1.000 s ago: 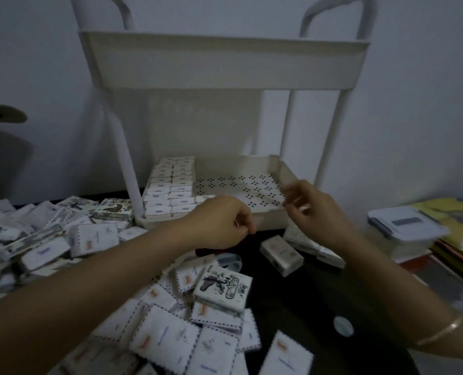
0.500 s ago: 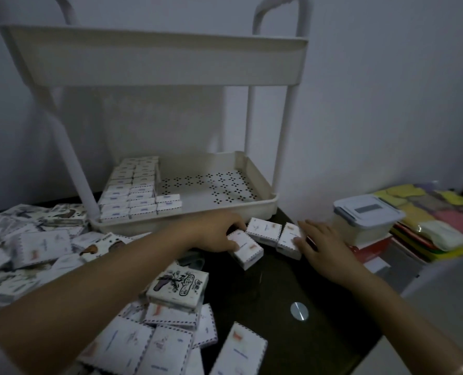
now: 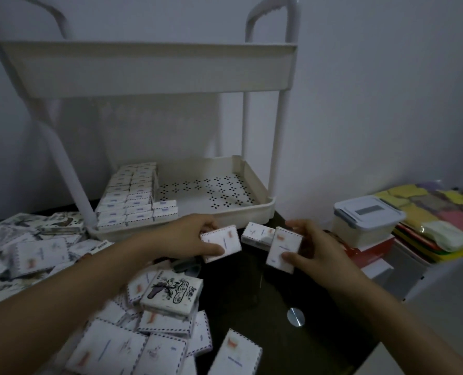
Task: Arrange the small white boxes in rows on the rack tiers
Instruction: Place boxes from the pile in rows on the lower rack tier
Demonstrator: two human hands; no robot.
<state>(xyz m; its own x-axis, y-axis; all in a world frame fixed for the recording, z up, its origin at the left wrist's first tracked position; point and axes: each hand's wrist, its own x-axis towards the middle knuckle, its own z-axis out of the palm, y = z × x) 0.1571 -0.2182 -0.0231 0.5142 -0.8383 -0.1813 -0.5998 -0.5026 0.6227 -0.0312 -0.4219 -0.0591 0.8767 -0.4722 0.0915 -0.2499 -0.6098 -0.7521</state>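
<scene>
A white two-tier rack point(image 3: 254, 215) stands at the back of the dark table. On the left of its lower tier, small white boxes point(image 3: 133, 198) lie in neat rows. My left hand point(image 3: 187, 236) grips one small white box point(image 3: 220, 243) just in front of the rack's rim. My right hand point(image 3: 314, 247) pinches another box point(image 3: 283, 249), tilted on edge. A third box point(image 3: 256, 235) lies on the table between them. Loose boxes point(image 3: 133, 342) are heaped at the lower left.
The upper tier point(image 3: 149, 69) hangs over the lower one, its contents hidden. A box with a cartoon print point(image 3: 172, 292) tops the near pile. A lidded plastic container point(image 3: 365, 221) and coloured packets point(image 3: 441, 223) sit at the right. More boxes point(image 3: 30, 250) spread left.
Both hands came down from the rack's front rim to the table. Each has taken hold of a box and lifted it; the view has shifted right.
</scene>
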